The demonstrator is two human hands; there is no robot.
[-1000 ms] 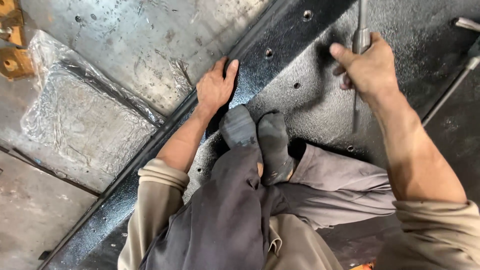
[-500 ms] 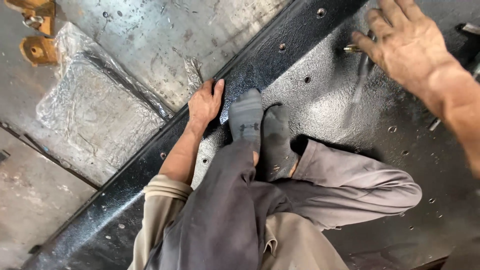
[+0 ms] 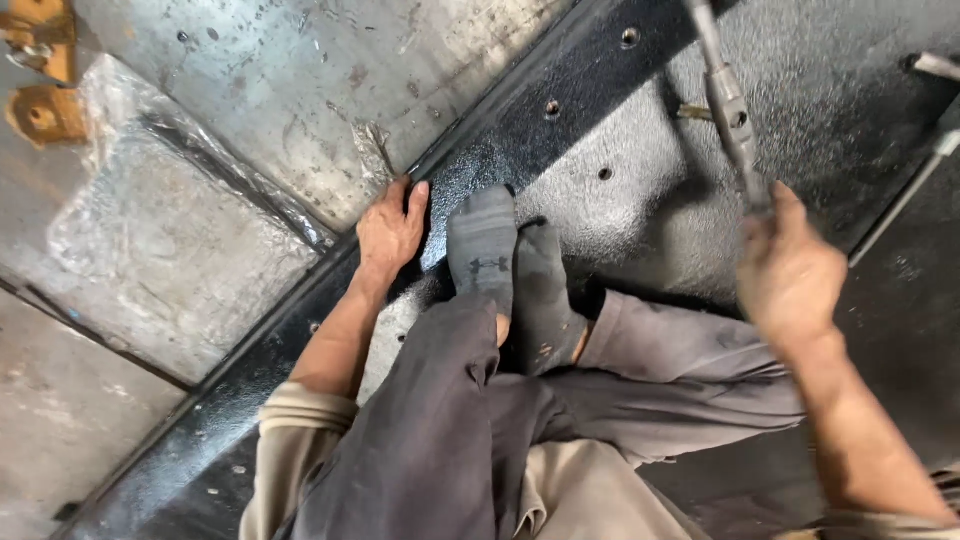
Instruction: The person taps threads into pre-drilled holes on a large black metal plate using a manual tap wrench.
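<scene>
The long metal tool [image 3: 728, 100] is now gripped by the right hand [image 3: 790, 275], fingers closed around its lower end. Half a second ago that hand was raised above the black steel plate [image 3: 620, 215] with open fingers and no tool in it; a second ago it was closed on the same tool. The tool has thus been released and taken up again, and its shaft now slants upward over the plate, past the brass-coloured stud [image 3: 697, 113] and the drilled holes [image 3: 604, 173]. The left hand [image 3: 390, 232] remains flat on the plate's raised edge, fingers spread, holding nothing, just beside the socked feet [image 3: 510, 275].
</scene>
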